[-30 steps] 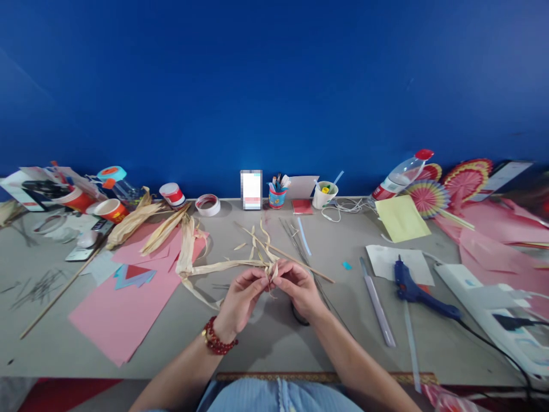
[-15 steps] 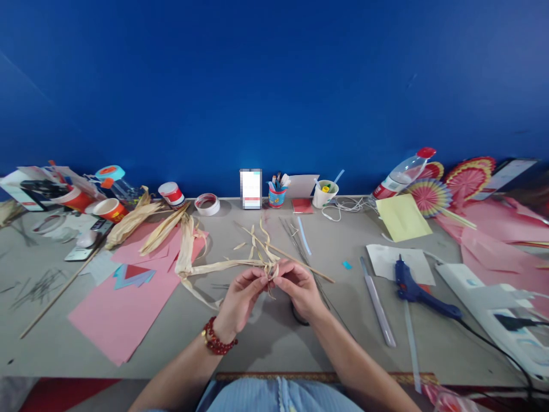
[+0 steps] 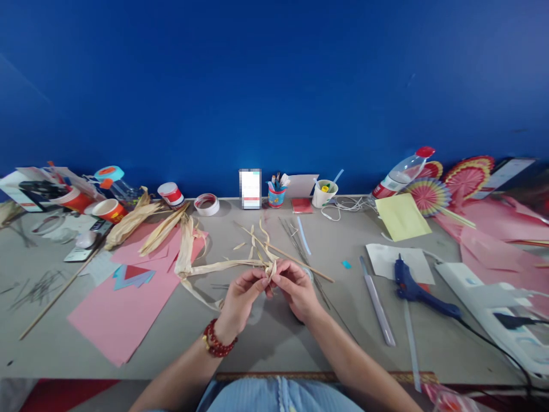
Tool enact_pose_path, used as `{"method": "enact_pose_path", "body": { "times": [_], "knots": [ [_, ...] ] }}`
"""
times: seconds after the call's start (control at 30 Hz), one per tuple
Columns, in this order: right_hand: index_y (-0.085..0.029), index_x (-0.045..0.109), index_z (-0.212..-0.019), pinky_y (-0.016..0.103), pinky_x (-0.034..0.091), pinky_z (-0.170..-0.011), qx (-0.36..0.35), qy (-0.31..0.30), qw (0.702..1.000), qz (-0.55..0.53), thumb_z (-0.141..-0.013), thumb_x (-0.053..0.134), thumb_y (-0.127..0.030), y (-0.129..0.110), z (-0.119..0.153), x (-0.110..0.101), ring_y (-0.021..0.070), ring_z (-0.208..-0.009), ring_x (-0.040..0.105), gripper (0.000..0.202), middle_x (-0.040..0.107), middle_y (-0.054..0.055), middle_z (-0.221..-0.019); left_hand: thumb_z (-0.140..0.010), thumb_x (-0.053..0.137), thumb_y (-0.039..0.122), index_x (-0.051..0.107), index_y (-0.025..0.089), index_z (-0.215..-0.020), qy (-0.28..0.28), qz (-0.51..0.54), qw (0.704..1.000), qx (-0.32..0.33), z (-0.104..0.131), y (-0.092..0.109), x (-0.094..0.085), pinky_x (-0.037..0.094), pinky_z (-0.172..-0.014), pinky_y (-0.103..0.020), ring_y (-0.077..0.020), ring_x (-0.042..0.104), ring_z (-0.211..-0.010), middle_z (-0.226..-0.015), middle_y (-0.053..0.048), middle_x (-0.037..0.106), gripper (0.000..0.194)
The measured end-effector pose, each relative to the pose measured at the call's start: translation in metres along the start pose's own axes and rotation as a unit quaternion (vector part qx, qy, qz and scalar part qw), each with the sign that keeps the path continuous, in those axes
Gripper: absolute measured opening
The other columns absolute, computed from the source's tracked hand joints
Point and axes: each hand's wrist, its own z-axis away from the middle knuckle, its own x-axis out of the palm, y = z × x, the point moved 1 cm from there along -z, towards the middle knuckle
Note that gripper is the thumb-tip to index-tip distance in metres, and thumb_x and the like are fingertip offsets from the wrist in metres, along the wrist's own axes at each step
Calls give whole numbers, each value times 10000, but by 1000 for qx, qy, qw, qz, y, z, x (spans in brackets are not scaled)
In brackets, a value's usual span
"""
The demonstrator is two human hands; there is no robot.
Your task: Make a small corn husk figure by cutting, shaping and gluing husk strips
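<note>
Near the middle of the table, my left hand (image 3: 241,297) and my right hand (image 3: 299,289) meet, thumbs and fingertips pinched on a small pale piece of dried husk (image 3: 270,269). A red bead bracelet (image 3: 218,339) circles my left wrist. Long husk strips (image 3: 223,265) stretch leftward from beside my hands to a husk bundle (image 3: 184,252). Behind my fingers lie loose husk scraps (image 3: 253,240) and a thin wooden stick (image 3: 300,262). Something round and dark is partly hidden under my right hand.
Pink paper sheets (image 3: 124,317) and thin wires (image 3: 40,286) lie at the left. To the right are a grey-white knife-like tool (image 3: 378,306), a blue glue gun (image 3: 412,284) and a white power strip (image 3: 493,315). A phone (image 3: 250,189), cups and tape stand along the wall.
The husk piece between my fingertips has turned and now stands up more, showing a wider face. My right fingers have shifted slightly, and a clear round edge shows behind them.
</note>
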Motion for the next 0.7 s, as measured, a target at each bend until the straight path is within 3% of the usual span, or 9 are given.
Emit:
{"method": "enact_pose_path", "body": {
  "times": [0.7],
  "knots": [
    [-229, 689, -836, 287, 511, -545, -104, 3, 991, 81, -843, 737, -240, -2, 4, 1, 130, -610, 584, 50, 574, 16, -878, -785, 772, 313, 729, 168, -857, -15, -60, 998, 33, 3, 1, -2, 507, -706, -271, -147, 631, -659, -688, -17, 697, 167]
  ]
}}
